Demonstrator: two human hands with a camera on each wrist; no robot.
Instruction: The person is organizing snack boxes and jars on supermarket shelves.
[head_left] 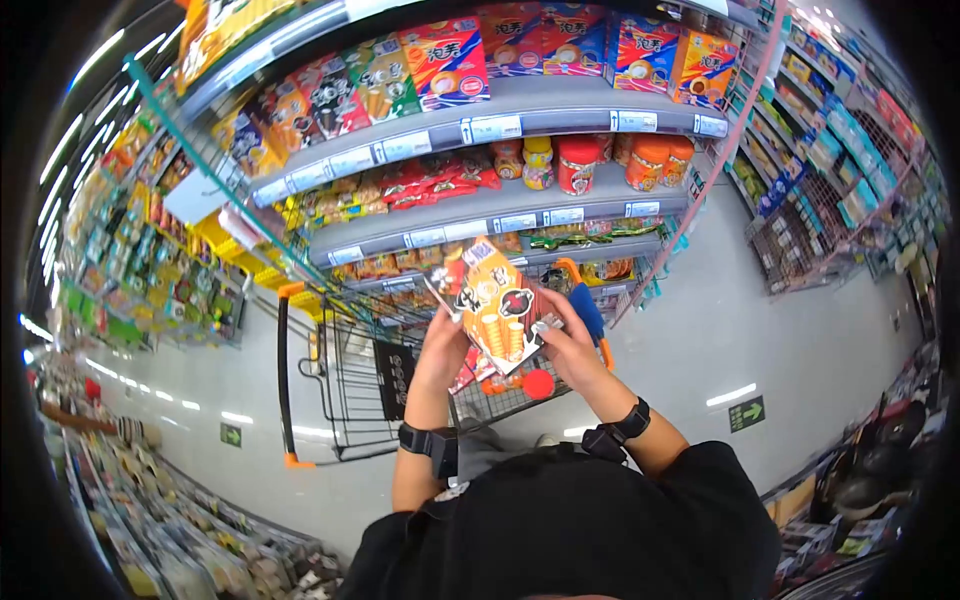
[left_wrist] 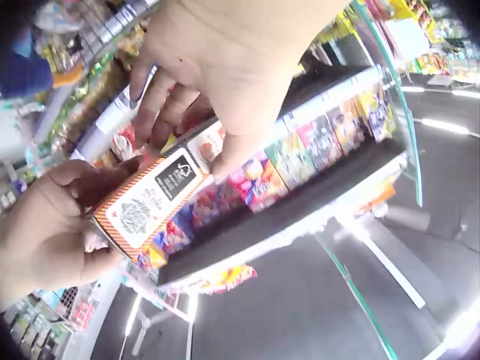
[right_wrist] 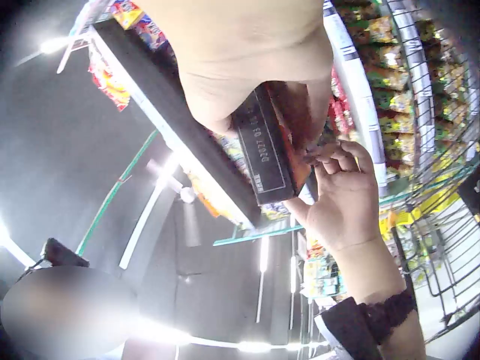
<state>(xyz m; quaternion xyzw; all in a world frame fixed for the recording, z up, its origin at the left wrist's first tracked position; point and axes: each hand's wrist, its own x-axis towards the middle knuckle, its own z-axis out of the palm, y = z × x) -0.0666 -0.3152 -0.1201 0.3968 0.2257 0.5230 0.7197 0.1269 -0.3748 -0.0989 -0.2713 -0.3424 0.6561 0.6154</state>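
Note:
Both hands hold an orange and white box of rolled wafers (head_left: 495,312) above the shopping cart, its pictured front tilted up in the head view. My left hand (head_left: 443,347) grips the left edge, fingers partly hidden behind the box. On the opposite edge, my right hand (head_left: 568,343) has its thumb over the lower front corner. A white side panel with orange stripes (left_wrist: 154,199) faces the left wrist view, between the left hand (left_wrist: 225,67) and right hand (left_wrist: 49,229). The right wrist view shows a dark printed side (right_wrist: 266,154), with the left hand's fingertips at the box.
Below the hands stands a wire shopping cart (head_left: 335,400) with orange corners; a round red lid (head_left: 538,384) and packets show in it. Ahead, a curved shelf unit (head_left: 500,122) carries snack boxes, bags and jars (head_left: 577,165). Grey floor (head_left: 690,370) runs between the aisles.

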